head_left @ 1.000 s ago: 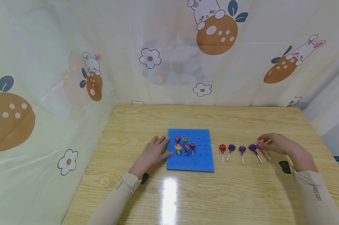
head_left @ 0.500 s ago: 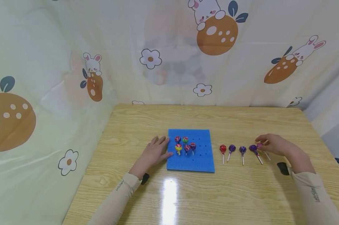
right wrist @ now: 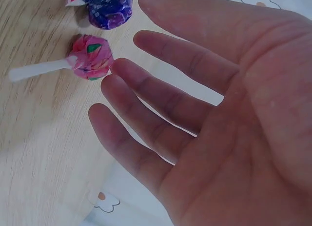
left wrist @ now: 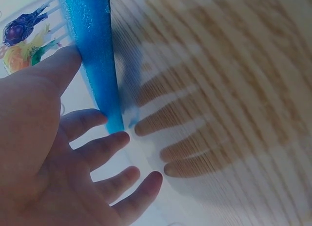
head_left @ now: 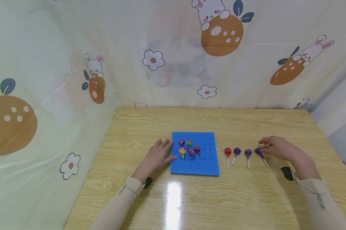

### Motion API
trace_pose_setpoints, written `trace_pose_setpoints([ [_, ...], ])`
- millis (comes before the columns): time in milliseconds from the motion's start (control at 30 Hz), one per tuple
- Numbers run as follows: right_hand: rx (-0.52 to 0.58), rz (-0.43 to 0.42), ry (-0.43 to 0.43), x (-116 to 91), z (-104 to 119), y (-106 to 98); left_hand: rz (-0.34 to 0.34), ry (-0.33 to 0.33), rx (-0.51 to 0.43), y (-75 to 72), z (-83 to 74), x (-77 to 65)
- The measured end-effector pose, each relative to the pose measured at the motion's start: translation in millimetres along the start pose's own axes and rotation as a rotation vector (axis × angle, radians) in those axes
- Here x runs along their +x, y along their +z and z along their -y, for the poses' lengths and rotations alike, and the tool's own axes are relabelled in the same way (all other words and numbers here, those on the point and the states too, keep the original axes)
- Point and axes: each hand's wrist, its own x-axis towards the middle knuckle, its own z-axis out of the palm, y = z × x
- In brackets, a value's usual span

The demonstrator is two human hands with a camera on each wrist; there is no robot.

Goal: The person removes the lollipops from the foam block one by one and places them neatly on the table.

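My left hand [head_left: 155, 156] rests at the left edge of a blue foam board [head_left: 187, 167], fingers spread and thumb touching its side. Several wrapped lollipops stand upright in the board, among them a yellow one [head_left: 182, 150] and a green one [head_left: 189, 142]. To the right, my right hand [head_left: 285, 150] hovers with extended fingers over the end of a row of lollipops on the table. In the right wrist view, a pink lollipop [right wrist: 92, 57] lies by its fingertips, and a purple lollipop [right wrist: 109, 10] lies near the thumb. Nothing is held in either hand.
A red lollipop [head_left: 228, 152] and two more purple lollipops lie between the board and my right hand, sticks pointing toward me. Small holes dot the board's right half. A patterned curtain [head_left: 167, 83] borders the wooden table [head_left: 219, 198] at the back and sides.
My right hand has shifted slightly left, from beside the pink lollipop to over it, covering most of it in the head view. The left hand and board stay put.
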Motion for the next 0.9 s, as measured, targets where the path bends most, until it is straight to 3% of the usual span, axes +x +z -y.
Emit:
trace_pose_setpoints([
  [333,-0.035,-0.031,-0.051,4.7,17.4,0.4,0.006,-0.004,-0.007,-0.9,-0.4,1.1],
  [900,0.004,-0.042,-0.084,15.3,45.4,14.8,0.012,-0.014,-0.003,-4.0,-3.4,0.8],
])
